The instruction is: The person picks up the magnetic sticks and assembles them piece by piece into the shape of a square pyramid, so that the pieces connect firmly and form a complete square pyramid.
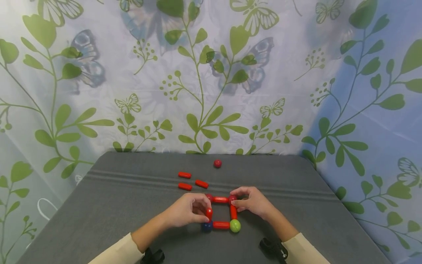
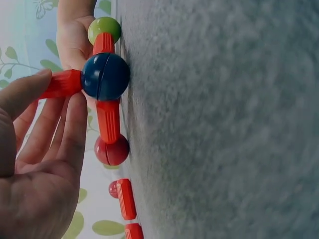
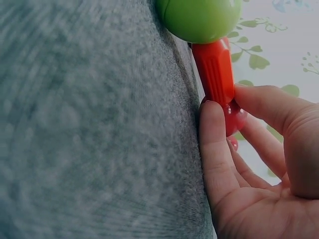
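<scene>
A square of red rods and balls lies on the table. Its front corners are a blue ball (image 1: pixel 207 227) and a lime green ball (image 1: pixel 235 226); dark red balls form the back left (image 1: pixel 209 197) and back right (image 1: pixel 232 198) corners. My left hand (image 1: pixel 182 212) pinches a red rod (image 2: pixel 62 83) that stands upright on the blue ball. In the left wrist view, another rod (image 2: pixel 108 122) links the blue ball to a red ball behind it. My right hand (image 1: pixel 255 202) holds the back right red ball, its fingertips also right at the end of the right-side rod (image 3: pixel 215 69).
Three loose red rods, one of them the nearer left rod (image 1: pixel 185 186), lie beyond the square to the left. A single red ball (image 1: pixel 217 163) sits near the far edge of the grey table (image 1: pixel 138 190). A leaf-and-butterfly curtain (image 1: pixel 197 91) hangs behind.
</scene>
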Demonstrator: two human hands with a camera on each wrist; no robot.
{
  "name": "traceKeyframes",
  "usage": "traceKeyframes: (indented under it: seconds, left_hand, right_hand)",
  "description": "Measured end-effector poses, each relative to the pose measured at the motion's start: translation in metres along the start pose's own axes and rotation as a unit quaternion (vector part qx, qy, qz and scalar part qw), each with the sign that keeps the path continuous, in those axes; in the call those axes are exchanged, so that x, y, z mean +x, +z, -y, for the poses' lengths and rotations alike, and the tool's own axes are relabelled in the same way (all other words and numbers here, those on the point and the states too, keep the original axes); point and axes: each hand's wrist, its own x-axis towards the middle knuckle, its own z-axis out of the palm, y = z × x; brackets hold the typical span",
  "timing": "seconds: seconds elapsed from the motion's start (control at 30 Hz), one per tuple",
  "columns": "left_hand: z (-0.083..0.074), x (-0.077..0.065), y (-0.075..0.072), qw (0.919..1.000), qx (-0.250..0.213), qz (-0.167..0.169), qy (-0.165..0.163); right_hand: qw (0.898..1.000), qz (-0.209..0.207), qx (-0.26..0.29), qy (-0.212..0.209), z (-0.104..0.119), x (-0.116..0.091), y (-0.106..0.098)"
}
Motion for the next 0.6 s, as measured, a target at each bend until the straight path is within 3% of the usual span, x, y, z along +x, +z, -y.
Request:
traceKeyframes:
  seconds: [0.17,0.3,0.47,0.6]
  left_hand:
    - [0.002,0.004,-0.012,0.9990,0.015,0.042,0.003]
    - [0.006,0.013,-0.021,0.9960,0.084,0.026,0.016]
    - [0.012,0.027,-0.024,0.9755,0.217,-0.009,0.037]
    - [0.013,0.037,-0.023,0.9568,0.288,0.000,0.040]
  right_hand:
    - [1.000,-0.009,-0.002,-0.001,0.002,-0.003,0.003]
    - [0.999,-0.027,-0.022,-0.003,0.005,-0.011,0.007]
    - [0.994,-0.031,-0.100,-0.018,0.011,-0.027,0.011]
    - [0.986,0.037,-0.151,-0.054,0.015,-0.039,0.011]
